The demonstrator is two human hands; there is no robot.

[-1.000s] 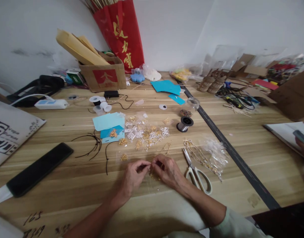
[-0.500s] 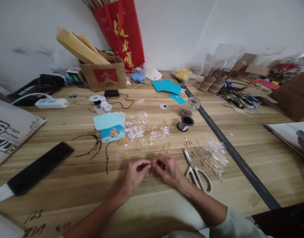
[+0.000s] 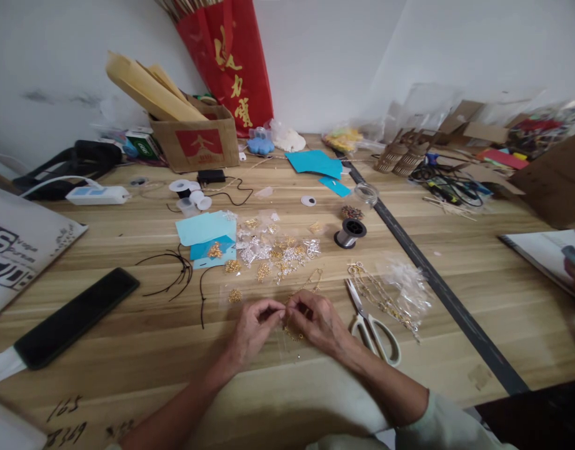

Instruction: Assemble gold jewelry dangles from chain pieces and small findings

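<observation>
Near the front of the surface [image 3: 165,344], our left hand [image 3: 252,331] and right hand [image 3: 320,322] meet at the fingertips, each with thumb and forefinger pinched together; whatever sits between them is too small for us to make out. Beside our right hand lies a gold chain [image 3: 319,273], partly hidden by it and showing on its far side. Scissors [image 3: 364,317] rest just to the right, with more chains [image 3: 379,296] next to them. Farther out we have gold beads [image 3: 235,295], small bags [image 3: 280,250], blue cards [image 3: 207,229] and a spool [image 3: 350,235].
</observation>
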